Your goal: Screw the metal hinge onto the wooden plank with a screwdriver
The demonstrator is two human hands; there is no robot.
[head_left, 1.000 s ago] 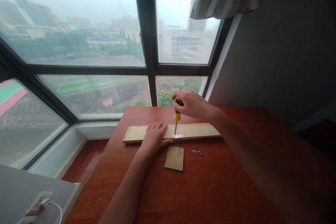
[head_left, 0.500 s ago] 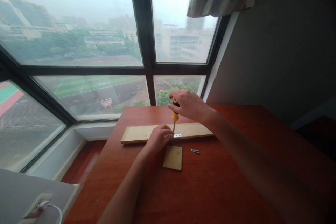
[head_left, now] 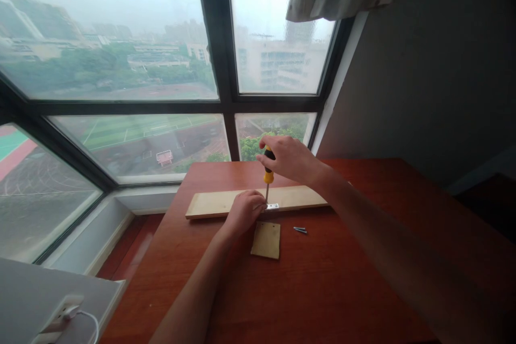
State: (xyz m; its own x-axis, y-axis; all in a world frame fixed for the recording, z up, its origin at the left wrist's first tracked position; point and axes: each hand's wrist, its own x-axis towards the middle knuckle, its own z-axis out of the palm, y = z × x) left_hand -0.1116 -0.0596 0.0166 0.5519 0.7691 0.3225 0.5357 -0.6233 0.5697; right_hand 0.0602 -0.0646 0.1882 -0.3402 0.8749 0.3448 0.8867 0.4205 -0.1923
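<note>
My right hand (head_left: 288, 157) is wrapped round the handle of a yellow and black screwdriver (head_left: 268, 177), held nearly upright. Its shaft runs down to a small silver metal bracket (head_left: 273, 206) at the near edge of a long pale wooden plank (head_left: 212, 203). Low on the plank, my left hand (head_left: 245, 209) has its fingers closed together beside the screwdriver tip, at the bracket's left end. Whatever those fingers pinch is hidden, and so is the tip itself. My right forearm covers part of the plank's right end.
On the reddish-brown table (head_left: 322, 285) lies a small squarish wooden piece (head_left: 265, 241) with two holes along its far edge. Right of it are loose screws (head_left: 300, 230). Windows (head_left: 121, 145) rise behind the table, and a plug (head_left: 71, 312) sits in a wall socket at lower left.
Both hands stay in nearly the same place, with the screwdriver still upright at the bracket. The whole view has shifted very slightly.
</note>
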